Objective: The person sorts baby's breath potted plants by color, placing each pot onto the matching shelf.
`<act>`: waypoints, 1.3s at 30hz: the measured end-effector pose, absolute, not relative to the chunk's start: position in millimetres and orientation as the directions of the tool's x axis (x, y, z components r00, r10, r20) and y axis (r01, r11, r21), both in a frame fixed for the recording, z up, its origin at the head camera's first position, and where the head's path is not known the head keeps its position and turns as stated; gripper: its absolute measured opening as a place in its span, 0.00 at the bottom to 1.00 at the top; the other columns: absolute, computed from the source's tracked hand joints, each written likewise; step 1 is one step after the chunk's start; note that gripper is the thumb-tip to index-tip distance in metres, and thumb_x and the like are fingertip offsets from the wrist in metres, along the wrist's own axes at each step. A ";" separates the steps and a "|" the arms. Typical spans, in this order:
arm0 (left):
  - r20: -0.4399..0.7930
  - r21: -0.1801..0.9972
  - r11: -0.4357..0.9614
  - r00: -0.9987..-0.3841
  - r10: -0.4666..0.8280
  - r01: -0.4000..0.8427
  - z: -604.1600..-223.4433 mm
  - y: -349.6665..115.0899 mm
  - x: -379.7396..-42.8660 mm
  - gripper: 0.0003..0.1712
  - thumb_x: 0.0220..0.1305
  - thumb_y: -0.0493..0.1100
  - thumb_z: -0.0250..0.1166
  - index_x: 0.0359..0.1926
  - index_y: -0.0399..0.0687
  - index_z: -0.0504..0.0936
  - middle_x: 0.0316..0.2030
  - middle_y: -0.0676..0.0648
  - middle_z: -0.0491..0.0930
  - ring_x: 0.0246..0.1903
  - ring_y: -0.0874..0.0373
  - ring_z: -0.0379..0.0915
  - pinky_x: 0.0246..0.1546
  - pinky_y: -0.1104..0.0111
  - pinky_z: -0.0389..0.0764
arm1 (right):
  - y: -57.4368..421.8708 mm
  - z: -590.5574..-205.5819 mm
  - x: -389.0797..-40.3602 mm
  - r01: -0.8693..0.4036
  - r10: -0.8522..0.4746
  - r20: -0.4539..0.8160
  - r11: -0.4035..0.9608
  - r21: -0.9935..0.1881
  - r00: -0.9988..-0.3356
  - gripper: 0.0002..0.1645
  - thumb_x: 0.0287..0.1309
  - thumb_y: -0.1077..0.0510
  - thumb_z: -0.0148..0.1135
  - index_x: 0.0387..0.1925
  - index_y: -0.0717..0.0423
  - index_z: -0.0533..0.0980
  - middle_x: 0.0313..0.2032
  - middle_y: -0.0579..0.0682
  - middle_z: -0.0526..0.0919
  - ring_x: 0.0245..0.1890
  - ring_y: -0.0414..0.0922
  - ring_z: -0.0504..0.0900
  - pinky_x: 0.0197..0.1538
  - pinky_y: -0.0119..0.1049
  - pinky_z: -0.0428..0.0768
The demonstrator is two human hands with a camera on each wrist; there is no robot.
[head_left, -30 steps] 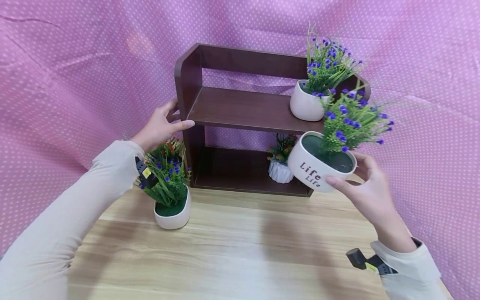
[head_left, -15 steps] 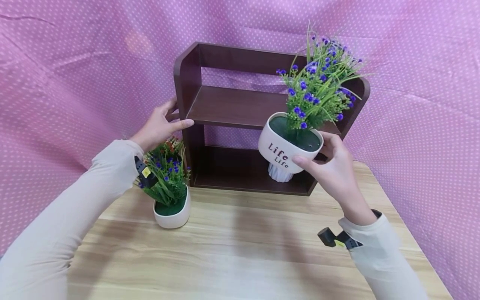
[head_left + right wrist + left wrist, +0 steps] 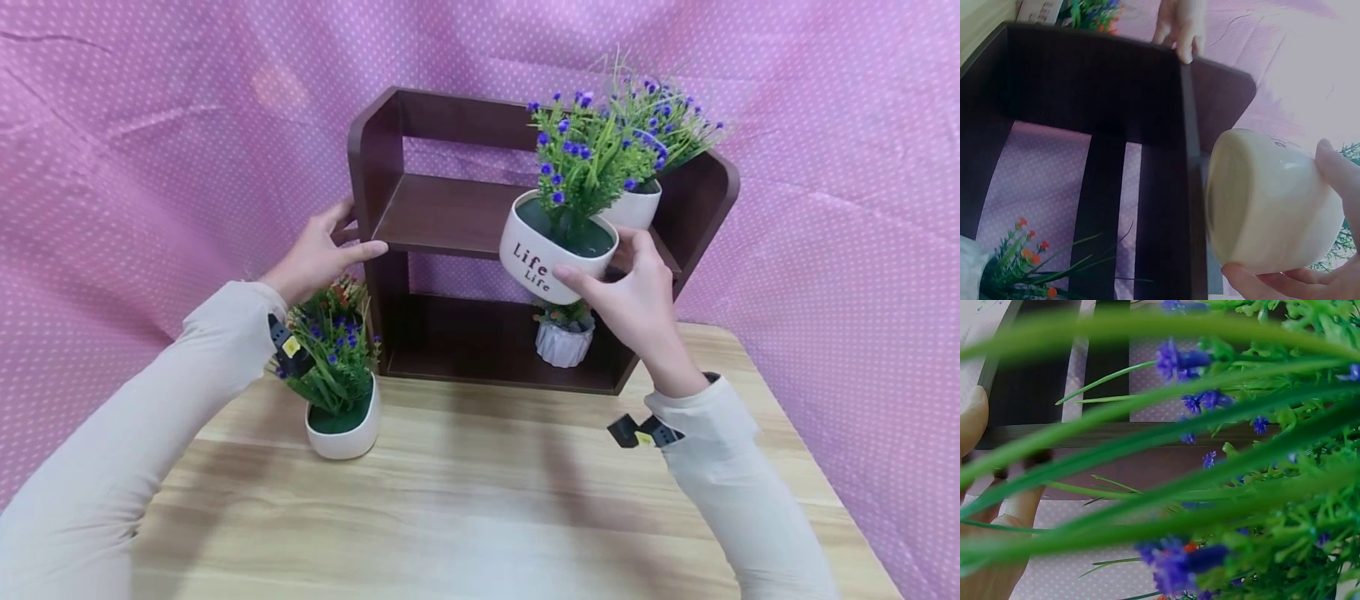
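Note:
My right hand (image 3: 641, 304) holds a white flowerpot (image 3: 551, 258) lettered "Life", with purple artificial flowers, thumb on its front and fingers round its right side. The pot hangs tilted in front of the upper board of a dark brown two-tier shelf (image 3: 450, 208). In the right wrist view the pot's base (image 3: 1229, 200) faces the shelf's edge. My left hand (image 3: 318, 250) grips the shelf's left side panel, its thumb on the front edge; the fingertips are hidden behind. A similar pot (image 3: 636, 208) on the upper board's right is partly covered by the held one.
A small white fluted pot (image 3: 564, 346) with orange flowers stands on the lower board. Below my left forearm, another white pot (image 3: 345, 437) with purple flowers sits on the wooden table (image 3: 450, 500). Pink dotted cloth (image 3: 187, 150) hangs behind.
My right hand has carried the held pot left and upward, from beyond the shelf's right front to the upper board's front. My left hand has stayed in place.

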State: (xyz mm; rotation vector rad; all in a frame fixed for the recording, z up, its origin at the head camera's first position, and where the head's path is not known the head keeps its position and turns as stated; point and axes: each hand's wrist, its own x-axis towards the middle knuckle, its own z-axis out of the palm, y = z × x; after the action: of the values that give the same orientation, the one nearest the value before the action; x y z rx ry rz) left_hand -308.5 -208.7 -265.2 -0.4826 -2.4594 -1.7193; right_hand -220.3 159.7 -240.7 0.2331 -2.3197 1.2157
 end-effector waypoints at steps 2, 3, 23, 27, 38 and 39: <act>0.260 0.898 0.310 -0.945 0.200 0.312 -266.3 -208.9 -308.4 0.49 0.60 0.42 0.68 0.75 0.56 0.49 0.71 0.44 0.58 0.67 0.45 0.59 0.65 0.54 0.67 | 158.5 -241.1 -226.9 -0.367 0.083 0.513 0.604 -0.708 -0.854 0.45 0.41 0.38 0.76 0.57 0.56 0.69 0.47 0.52 0.80 0.46 0.45 0.79 0.50 0.39 0.75; 0.259 0.898 0.310 -0.945 0.200 0.312 -266.6 -209.0 -308.3 0.49 0.60 0.42 0.68 0.75 0.56 0.49 0.71 0.44 0.58 0.67 0.45 0.59 0.64 0.54 0.68 | 157.9 -240.9 -230.1 -0.361 0.084 0.511 0.610 -0.705 -0.855 0.46 0.41 0.37 0.75 0.57 0.56 0.68 0.47 0.52 0.80 0.45 0.44 0.79 0.47 0.37 0.76; 0.254 0.894 0.326 -0.947 0.198 0.308 -264.3 -209.1 -307.8 0.50 0.60 0.44 0.68 0.76 0.58 0.48 0.73 0.47 0.55 0.69 0.47 0.56 0.67 0.55 0.64 | 135.6 -230.8 -262.0 -0.281 0.139 0.550 0.741 -0.609 -0.823 0.49 0.40 0.25 0.67 0.52 0.58 0.68 0.47 0.56 0.82 0.45 0.52 0.79 0.46 0.46 0.75; 0.257 0.891 0.331 -0.947 0.194 0.310 -264.3 -209.0 -306.9 0.49 0.61 0.43 0.68 0.76 0.57 0.48 0.72 0.46 0.55 0.69 0.47 0.56 0.67 0.55 0.65 | 130.3 -233.0 -268.2 -0.261 0.160 0.553 0.754 -0.603 -0.818 0.49 0.40 0.24 0.65 0.49 0.59 0.68 0.45 0.57 0.82 0.45 0.55 0.78 0.50 0.50 0.72; 0.266 0.894 0.316 -0.944 0.197 0.318 -264.8 -208.1 -307.4 0.49 0.61 0.43 0.68 0.75 0.56 0.49 0.72 0.46 0.56 0.69 0.47 0.57 0.67 0.56 0.64 | 121.4 -236.8 -277.7 -0.257 0.186 0.592 0.771 -0.583 -0.784 0.52 0.42 0.23 0.63 0.53 0.60 0.68 0.43 0.57 0.79 0.44 0.56 0.77 0.48 0.51 0.74; 0.267 0.894 0.314 -0.943 0.197 0.319 -265.1 -208.2 -307.5 0.49 0.61 0.42 0.68 0.75 0.55 0.49 0.72 0.45 0.56 0.69 0.47 0.57 0.67 0.56 0.64 | 121.4 -237.0 -277.5 -0.256 0.186 0.589 0.769 -0.585 -0.787 0.52 0.42 0.23 0.63 0.53 0.60 0.68 0.43 0.57 0.79 0.44 0.56 0.77 0.48 0.51 0.74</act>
State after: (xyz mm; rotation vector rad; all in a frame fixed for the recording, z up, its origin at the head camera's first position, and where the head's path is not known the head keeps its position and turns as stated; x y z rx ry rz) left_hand -307.5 -208.2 -265.1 -0.4845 -2.4573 -1.7121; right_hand -277.5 121.4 -237.0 0.0521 -2.3122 0.8885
